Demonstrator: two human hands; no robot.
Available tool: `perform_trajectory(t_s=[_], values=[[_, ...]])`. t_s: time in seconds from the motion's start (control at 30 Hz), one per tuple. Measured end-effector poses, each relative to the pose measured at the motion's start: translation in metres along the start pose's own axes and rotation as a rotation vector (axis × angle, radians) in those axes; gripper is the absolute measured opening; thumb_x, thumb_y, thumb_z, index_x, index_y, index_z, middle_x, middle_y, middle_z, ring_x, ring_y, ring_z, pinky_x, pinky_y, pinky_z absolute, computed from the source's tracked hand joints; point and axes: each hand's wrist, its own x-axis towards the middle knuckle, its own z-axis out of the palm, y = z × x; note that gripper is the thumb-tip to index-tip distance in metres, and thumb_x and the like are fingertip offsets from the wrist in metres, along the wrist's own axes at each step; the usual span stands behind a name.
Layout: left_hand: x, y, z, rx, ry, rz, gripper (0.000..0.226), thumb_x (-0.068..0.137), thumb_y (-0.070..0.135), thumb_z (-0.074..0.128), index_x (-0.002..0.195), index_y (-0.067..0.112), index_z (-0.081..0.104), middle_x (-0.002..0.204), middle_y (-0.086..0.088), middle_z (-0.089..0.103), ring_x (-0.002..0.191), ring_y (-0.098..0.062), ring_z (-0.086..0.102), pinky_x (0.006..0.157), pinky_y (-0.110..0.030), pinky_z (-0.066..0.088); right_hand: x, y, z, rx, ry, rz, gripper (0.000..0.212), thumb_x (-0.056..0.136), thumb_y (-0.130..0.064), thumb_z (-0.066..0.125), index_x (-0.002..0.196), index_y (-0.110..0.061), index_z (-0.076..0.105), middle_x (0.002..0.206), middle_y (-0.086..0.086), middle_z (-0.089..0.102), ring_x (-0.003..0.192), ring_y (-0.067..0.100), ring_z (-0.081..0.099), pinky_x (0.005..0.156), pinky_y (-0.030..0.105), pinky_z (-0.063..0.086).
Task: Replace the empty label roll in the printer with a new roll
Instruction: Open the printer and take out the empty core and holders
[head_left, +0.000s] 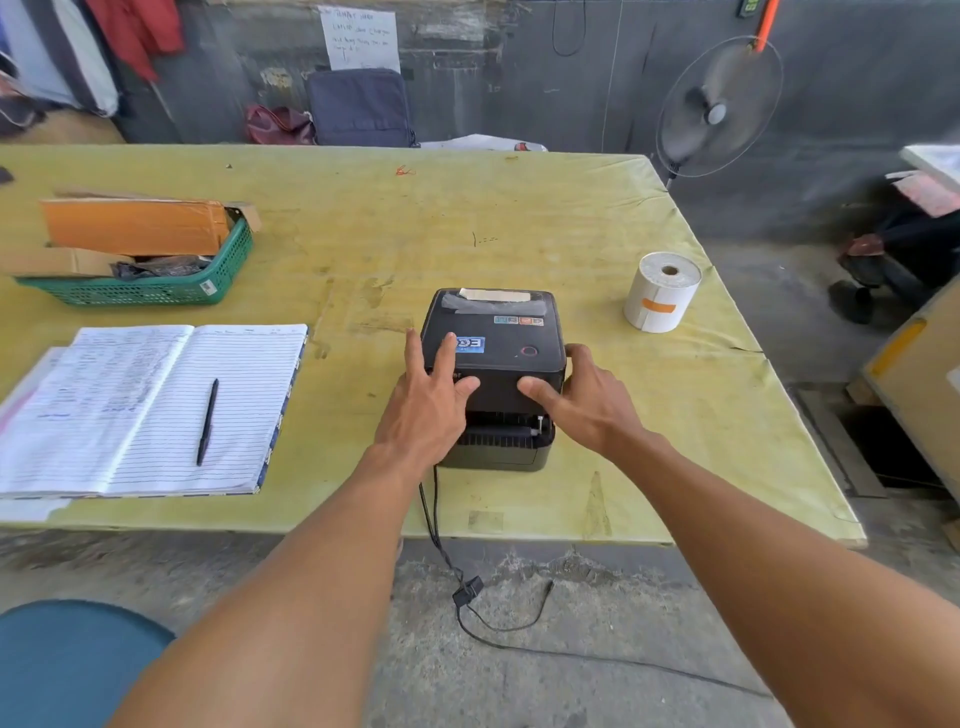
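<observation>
A black label printer (498, 332) sits near the front middle of the yellow-green table (363, 234). Its lid is lifted a little at the near edge, and a dark gap with a roller shows below. My left hand (428, 400) lies on the lid's left side, fingers spread over the top and thumb against the front edge. My right hand (582, 397) holds the lid's right side, fingers curled round the corner and thumb pressing the front. A full white label roll (662, 291) with an orange tab stands upright to the right, apart from both hands.
An open lined notebook (150, 405) with a black pen (207, 421) lies at the left. A green basket (156, 286) of boxes stands behind it. The printer's cable (441, 551) hangs over the front edge to the floor. A fan (719, 109) stands at the back right.
</observation>
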Motion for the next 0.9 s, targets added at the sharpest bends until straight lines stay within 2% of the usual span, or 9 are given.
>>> perform_trajectory(t_s=[0.1,0.23,0.33,0.47,0.67,0.73,0.8,0.9], values=[[0.018,0.012,-0.017,-0.100,0.116,-0.051,0.064,0.099,0.047,0.041,0.151,0.014,0.021,0.156,-0.025,0.019,0.118,-0.046,0.051,0.090,-0.047,0.046,0.016,-0.017,-0.014,0.044,0.054,0.044,0.077,0.082,-0.077,0.044,0.131,-0.017,0.043,0.107,0.008,0.068,0.089,0.029,0.062,0.070,0.039,0.044],[0.040,0.021,-0.031,-0.282,0.276,-0.093,0.063,0.097,0.033,0.056,0.147,0.009,0.028,0.143,-0.017,0.047,0.123,-0.036,0.051,0.096,-0.041,0.042,0.044,-0.036,-0.033,0.056,0.105,0.098,0.076,0.083,-0.081,0.038,0.117,-0.015,0.052,0.100,0.006,0.067,0.088,0.029,0.061,0.073,0.041,0.049],[0.060,0.023,-0.037,-0.303,0.315,-0.091,0.060,0.098,0.034,0.054,0.149,0.014,0.030,0.141,-0.014,0.052,0.126,-0.031,0.049,0.099,-0.038,0.040,0.065,-0.045,-0.042,0.078,0.128,0.126,0.074,0.084,-0.082,0.036,0.107,-0.014,0.056,0.096,0.007,0.067,0.085,0.030,0.061,0.072,0.041,0.050],[0.096,0.026,-0.039,-0.240,0.328,-0.125,0.059,0.100,0.044,0.044,0.151,0.020,0.026,0.134,-0.014,0.056,0.119,-0.032,0.054,0.091,-0.039,0.045,0.096,-0.056,-0.050,0.075,0.117,0.168,0.078,0.086,-0.082,0.030,0.102,-0.012,0.060,0.094,0.010,0.066,0.079,0.029,0.058,0.065,0.037,0.041],[0.162,0.025,-0.040,-0.257,0.271,-0.174,0.057,0.099,0.050,0.038,0.150,0.025,0.030,0.124,-0.016,0.062,0.109,-0.034,0.059,0.081,-0.036,0.044,0.151,-0.066,-0.064,0.080,0.078,0.283,0.084,0.087,-0.081,0.027,0.105,-0.006,0.060,0.097,0.012,0.065,0.084,0.032,0.060,0.073,0.038,0.045],[0.181,0.023,-0.040,-0.314,0.230,-0.195,0.056,0.097,0.053,0.038,0.148,0.029,0.032,0.123,-0.012,0.063,0.097,-0.028,0.061,0.076,-0.035,0.043,0.169,-0.068,-0.065,0.081,0.074,0.303,0.082,0.089,-0.079,0.027,0.102,-0.005,0.059,0.096,0.012,0.065,0.081,0.031,0.059,0.072,0.037,0.043],[0.196,0.021,-0.040,-0.367,0.195,-0.221,0.056,0.095,0.055,0.038,0.146,0.032,0.034,0.118,-0.007,0.061,0.079,-0.015,0.055,0.071,-0.032,0.040,0.185,-0.069,-0.066,0.088,0.066,0.322,0.080,0.089,-0.078,0.027,0.104,-0.005,0.058,0.097,0.013,0.063,0.082,0.031,0.058,0.072,0.037,0.042],[0.215,0.018,-0.040,-0.376,0.134,-0.233,0.055,0.093,0.058,0.037,0.142,0.034,0.037,0.104,-0.003,0.057,0.072,-0.015,0.054,0.066,-0.030,0.040,0.202,-0.070,-0.065,0.104,0.024,0.347,0.078,0.090,-0.077,0.024,0.104,-0.006,0.054,0.089,0.010,0.061,0.071,0.026,0.055,0.071,0.039,0.044]])
